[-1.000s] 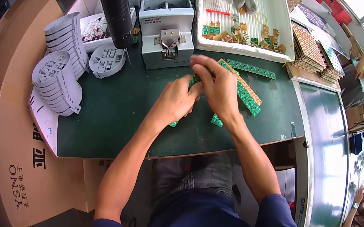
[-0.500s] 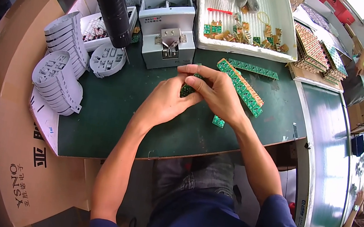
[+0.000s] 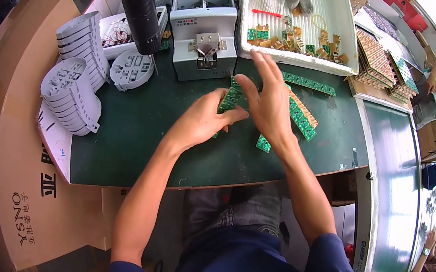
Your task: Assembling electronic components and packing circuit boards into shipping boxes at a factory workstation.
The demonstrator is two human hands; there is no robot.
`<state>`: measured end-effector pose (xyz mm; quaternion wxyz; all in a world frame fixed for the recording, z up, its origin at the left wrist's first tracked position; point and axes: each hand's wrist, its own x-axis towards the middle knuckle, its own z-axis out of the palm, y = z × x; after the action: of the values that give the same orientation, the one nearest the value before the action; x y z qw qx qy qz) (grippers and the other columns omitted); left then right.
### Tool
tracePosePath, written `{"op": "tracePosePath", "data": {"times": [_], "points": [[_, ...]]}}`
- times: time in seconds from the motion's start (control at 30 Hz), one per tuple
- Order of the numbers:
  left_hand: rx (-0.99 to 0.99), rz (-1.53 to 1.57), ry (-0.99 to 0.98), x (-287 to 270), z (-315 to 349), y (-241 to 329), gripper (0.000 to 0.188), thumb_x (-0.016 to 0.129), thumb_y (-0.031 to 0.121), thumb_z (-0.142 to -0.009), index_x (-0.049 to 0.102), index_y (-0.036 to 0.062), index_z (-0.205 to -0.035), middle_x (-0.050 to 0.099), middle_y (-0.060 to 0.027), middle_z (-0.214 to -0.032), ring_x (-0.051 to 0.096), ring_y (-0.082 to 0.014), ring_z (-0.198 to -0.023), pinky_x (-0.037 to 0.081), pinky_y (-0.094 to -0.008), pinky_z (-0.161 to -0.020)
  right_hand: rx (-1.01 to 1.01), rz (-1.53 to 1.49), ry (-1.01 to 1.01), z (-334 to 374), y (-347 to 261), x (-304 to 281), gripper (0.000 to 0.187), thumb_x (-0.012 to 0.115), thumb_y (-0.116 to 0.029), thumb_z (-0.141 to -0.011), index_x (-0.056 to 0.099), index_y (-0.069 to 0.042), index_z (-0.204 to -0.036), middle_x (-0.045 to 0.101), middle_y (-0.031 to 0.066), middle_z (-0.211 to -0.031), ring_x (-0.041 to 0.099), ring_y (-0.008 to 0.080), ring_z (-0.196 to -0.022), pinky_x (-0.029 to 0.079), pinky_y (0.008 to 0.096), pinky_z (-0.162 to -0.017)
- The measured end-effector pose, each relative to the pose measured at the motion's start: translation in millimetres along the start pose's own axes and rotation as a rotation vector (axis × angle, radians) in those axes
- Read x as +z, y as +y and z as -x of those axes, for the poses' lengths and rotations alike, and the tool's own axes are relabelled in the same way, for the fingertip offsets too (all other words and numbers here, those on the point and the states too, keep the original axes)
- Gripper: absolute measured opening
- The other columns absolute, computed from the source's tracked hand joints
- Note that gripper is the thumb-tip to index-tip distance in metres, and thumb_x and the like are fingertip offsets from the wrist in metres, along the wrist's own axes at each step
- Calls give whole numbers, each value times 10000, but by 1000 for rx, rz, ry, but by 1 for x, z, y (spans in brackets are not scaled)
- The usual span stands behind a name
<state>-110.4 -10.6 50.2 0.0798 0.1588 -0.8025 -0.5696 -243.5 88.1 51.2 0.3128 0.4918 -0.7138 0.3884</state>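
My left hand [image 3: 202, 119] grips a short strip of green circuit boards [image 3: 229, 101] between thumb and fingers, above the middle of the table. Just to its right, my right hand [image 3: 270, 104] is open with the fingers stretched up and away; its thumb is close to the strip's upper end. Behind the right hand lies a longer green board strip with a tan edge [image 3: 304, 119], partly covered by the hand. A small green board piece [image 3: 263, 143] rests on the table below the right wrist. Another green strip [image 3: 312, 85] lies farther back.
A grey metal machine [image 3: 206, 36] stands beyond my hands, with a black tube [image 3: 136, 1] to its left. Stacked white plastic parts [image 3: 72, 91] fill the left side. A white foam tray [image 3: 294, 61] holds board pieces and gloves. Boards are stacked [image 3: 378, 59] at right; two people are beyond.
My right hand has come off the board strip, opened and lifted its fingers up and away. The strip now shows more fully in my left hand. The camera view has shifted slightly.
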Motion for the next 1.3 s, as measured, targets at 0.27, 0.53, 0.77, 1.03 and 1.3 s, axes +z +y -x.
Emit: {"op": "tracePosePath", "data": {"times": [0.27, 0.53, 0.77, 1.03, 1.3], "points": [[8, 138, -197, -12, 0, -9, 278, 646, 251, -1001, 624, -12, -1091, 671, -52, -896, 613, -107, -774, 498, -277, -732, 705, -856, -812, -3, -21, -27, 291, 630, -107, -999, 655, 19, -1260, 710, 73, -1110, 625, 82, -982, 540, 266, -812], [-18, 152, -25, -8, 14, 11, 341, 607, 286, -1025, 602, -51, -1076, 670, -54, -874, 617, -124, -729, 498, -296, -630, 658, -1069, -448, 3, -11, -17, 231, 658, -111, -972, 704, 8, -1164, 735, 62, -903, 604, 37, -688, 518, 242, -629], [-150, -170, 49, 5, 9, 10, 311, 557, 296, -1050, 580, -11, -1094, 675, -49, -903, 607, -111, -704, 488, -306, -589, 686, -725, -356, 12, -24, -12, 262, 672, -108, -963, 685, 3, -1200, 723, 64, -1000, 620, 61, -783, 522, 254, -695], [74, 70, -23, -5, 11, -3, 315, 532, 253, -1044, 544, -62, -1030, 694, -128, -830, 642, -176, -685, 524, -351, -653, 299, -538, -259, 8, -10, -12, 274, 662, -107, -969, 673, -17, -1227, 712, 53, -957, 636, 82, -732, 526, 253, -661], [-142, -13, -124, -5, 8, 10, 248, 527, 224, -1059, 551, -19, -1094, 632, -61, -883, 604, -124, -721, 514, -289, -661, 571, -770, -595, 14, -22, -14, 310, 675, -130, -947, 665, -16, -1236, 685, 155, -1125, 692, 236, -810, 550, 332, -729]]}}
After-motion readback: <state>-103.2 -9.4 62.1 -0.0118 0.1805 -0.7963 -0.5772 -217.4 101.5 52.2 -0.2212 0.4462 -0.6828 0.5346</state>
